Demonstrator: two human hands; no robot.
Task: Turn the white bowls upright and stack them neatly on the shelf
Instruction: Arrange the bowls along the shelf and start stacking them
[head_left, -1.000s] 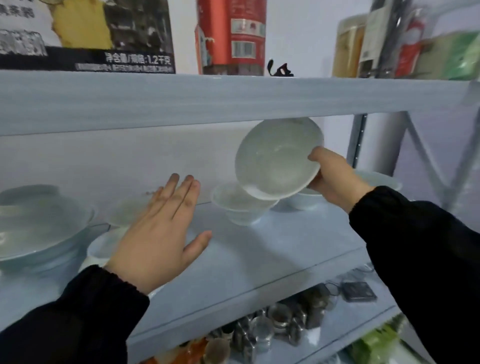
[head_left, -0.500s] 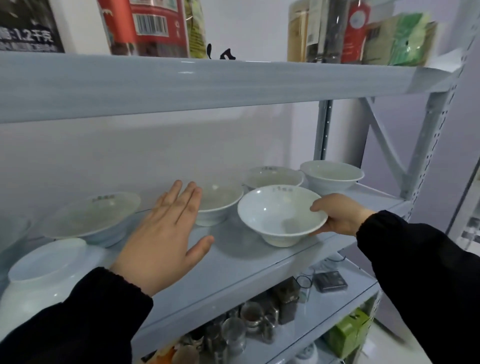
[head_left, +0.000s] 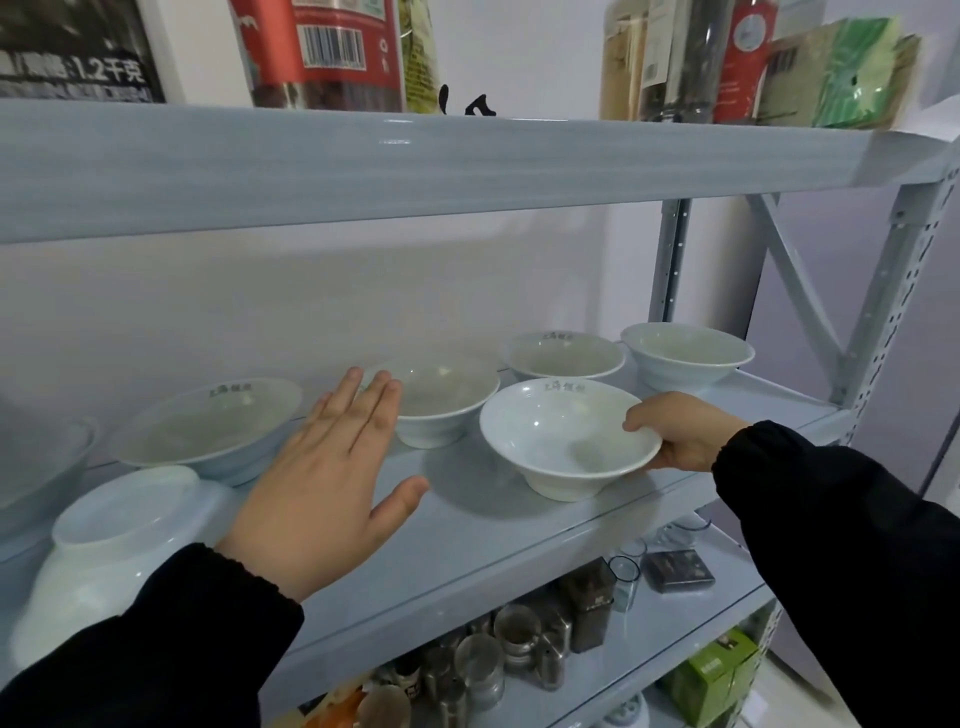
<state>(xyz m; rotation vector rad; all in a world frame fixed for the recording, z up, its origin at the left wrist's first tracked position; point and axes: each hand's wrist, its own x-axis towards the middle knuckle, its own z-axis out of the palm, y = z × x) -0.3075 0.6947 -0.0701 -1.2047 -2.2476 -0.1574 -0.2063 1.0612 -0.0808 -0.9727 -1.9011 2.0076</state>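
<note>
Several white bowls sit on the middle shelf (head_left: 467, 525). My right hand (head_left: 680, 436) grips the right rim of an upright white bowl (head_left: 563, 436) that rests near the shelf's front edge. Behind it stand three more upright bowls: one at the centre (head_left: 447, 397), one further back (head_left: 563, 356) and one at the far right (head_left: 685, 356). My left hand (head_left: 322, 478) hovers flat over the shelf with fingers spread, holding nothing. An upside-down bowl (head_left: 119, 540) lies at the lower left, and a tilted bowl (head_left: 208, 431) leans behind it.
The upper shelf (head_left: 415, 166) hangs close overhead, loaded with jars and packets. The metal upright and diagonal brace (head_left: 883, 312) bound the right side. Metal tins and glasses (head_left: 519, 639) crowd the lower shelf, beside a green box (head_left: 711, 675).
My right hand turned the bowl from tilted in the air to upright and lowered it onto the shelf's front. The view shifted right. My left hand stayed spread over the shelf.
</note>
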